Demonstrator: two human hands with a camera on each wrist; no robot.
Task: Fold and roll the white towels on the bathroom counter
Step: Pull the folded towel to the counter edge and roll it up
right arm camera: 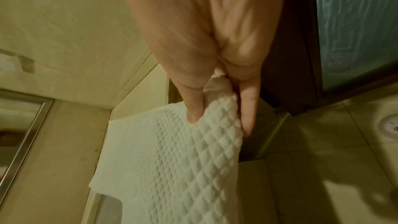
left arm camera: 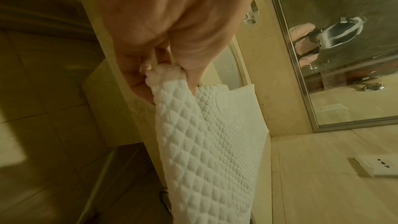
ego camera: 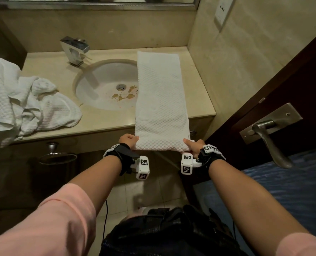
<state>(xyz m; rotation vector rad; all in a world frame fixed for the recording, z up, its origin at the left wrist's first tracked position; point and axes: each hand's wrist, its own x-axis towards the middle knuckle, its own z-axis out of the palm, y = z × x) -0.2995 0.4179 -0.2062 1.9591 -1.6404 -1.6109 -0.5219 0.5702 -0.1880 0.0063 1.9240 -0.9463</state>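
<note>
A white waffle-textured towel, folded into a long strip, lies on the beige counter from the back wall to past the front edge, covering the sink's right rim. My left hand pinches its near left corner, with that corner bunched between thumb and fingers in the left wrist view, where the towel runs away from my left hand. My right hand pinches the near right corner; in the right wrist view my right hand has the thumb on top of the towel and fingers below.
A heap of crumpled white towels lies on the counter's left end. The round sink has brown stains near the drain, with a chrome faucet behind. A dark door with a lever handle stands at the right. A towel ring hangs below the counter.
</note>
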